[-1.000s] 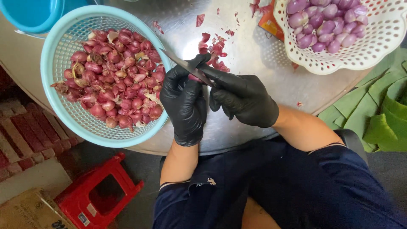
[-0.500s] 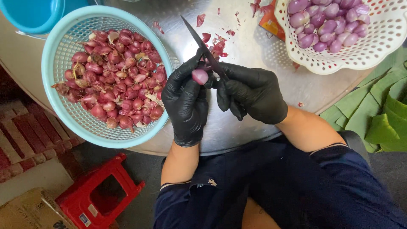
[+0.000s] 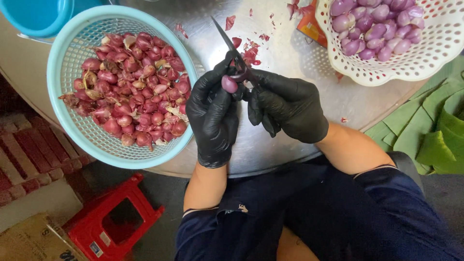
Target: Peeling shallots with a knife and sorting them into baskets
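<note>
At the far left a pale blue plastic basket (image 3: 63, 63) with a slotted wall sits on the round metal table (image 3: 299, 63), heaped with unpeeled shallots (image 3: 130, 92) in dry, papery, dark red skins. Below it, on the floor, stands a red plastic stool (image 3: 113, 217).

Near the middle, the left hand (image 3: 212, 116), in a matte black glove, is curled with its fingertips pinching a single shallot (image 3: 229, 83), smooth and pinkish where the skin is off. The shallot sits between the two hands, just above the left palm, its long axis roughly upright in the view.

The right hand (image 3: 287, 108), also black-gloved, is closed around the handle of a small knife (image 3: 227, 41). The thin dark blade slants up and to the left, away from the body, its base touching the shallot's upper end. Both hands touch each other around the shallot.

Torn red peelings (image 3: 249, 53) lie scattered on the table beyond the hands. At the far right a white perforated basket (image 3: 435, 67) with a scalloped rim holds peeled shallots (image 3: 372, 24), glossy and pale purple.
</note>
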